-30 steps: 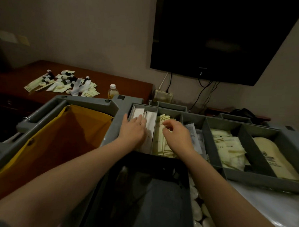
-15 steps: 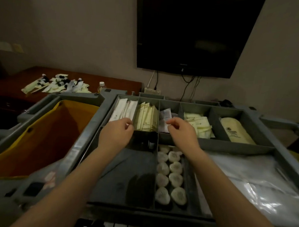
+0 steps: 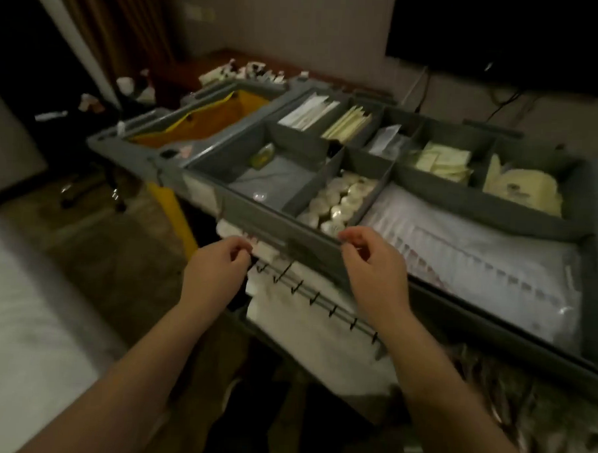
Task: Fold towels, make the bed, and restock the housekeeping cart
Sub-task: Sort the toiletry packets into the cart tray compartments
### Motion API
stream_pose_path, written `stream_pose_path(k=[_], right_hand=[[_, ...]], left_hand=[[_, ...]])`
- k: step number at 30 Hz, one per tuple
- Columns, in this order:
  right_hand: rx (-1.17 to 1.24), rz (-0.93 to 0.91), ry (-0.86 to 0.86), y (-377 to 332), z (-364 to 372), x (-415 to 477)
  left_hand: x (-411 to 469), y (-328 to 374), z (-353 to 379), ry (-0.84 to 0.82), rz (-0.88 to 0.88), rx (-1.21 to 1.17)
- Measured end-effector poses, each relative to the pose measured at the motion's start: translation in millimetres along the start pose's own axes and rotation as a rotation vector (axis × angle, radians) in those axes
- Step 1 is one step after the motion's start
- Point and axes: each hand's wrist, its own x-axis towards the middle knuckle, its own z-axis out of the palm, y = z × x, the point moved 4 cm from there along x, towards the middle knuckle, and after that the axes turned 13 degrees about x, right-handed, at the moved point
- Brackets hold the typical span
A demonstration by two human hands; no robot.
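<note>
1. Hovering at the near edge of the housekeeping cart [image 3: 273, 225], the left hand [image 3: 216, 274] has its fingers [image 3: 243, 254] curled. Their tips are right beside the white folded towels [image 3: 304, 319] stacked under the tray, and blur hides whether they pinch the cloth.
2. The right hand [image 3: 374, 270] is just beside the tray's front rim, its fingers [image 3: 355, 237] loosely curled and holding nothing that shows.
3. Between the hands, below the rim, a rail of black hooks [image 3: 316, 297] runs across the towels.
4. Round wrapped soaps [image 3: 340, 200] fill the narrow near compartment just beyond the right hand; a small yellowish bottle [image 3: 263, 154] lies in the wide compartment to their left.
5. The back row holds, left to right, white sachets [image 3: 309, 115], cream packets [image 3: 346, 124], clear wrappers [image 3: 387, 141], pale packets [image 3: 441, 160] and cream bags [image 3: 522, 188].
6. A plastic-wrapped white stack [image 3: 461, 254] fills the large right section.
7. A yellow bag [image 3: 206, 123] hangs open at the cart's far left end; beyond it, small toiletries [image 3: 239, 69] lie scattered on a dark worktop [image 3: 209, 59].
8. The bed [image 3: 19, 317] shows white at the left edge.
</note>
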Motion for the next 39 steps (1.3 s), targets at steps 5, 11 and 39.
stream_pose_path(k=[5, 11, 39], right_hand=[[-0.208, 0.248, -0.311, 86.6, 39.3, -84.5], [-0.407, 0.566, -0.547, 186.0, 60.8, -144.5], [-0.857, 0.478, -1.212, 150.8, 656.9, 159.7]], left_hand=[[-71.7, -87.6, 24.6, -0.117, -0.239, 0.089], [-153.7, -186.9, 54.7, -0.291, -0.533, 0.089], [163.2, -588.2, -64.4, -0.203, -1.026, -0.052]])
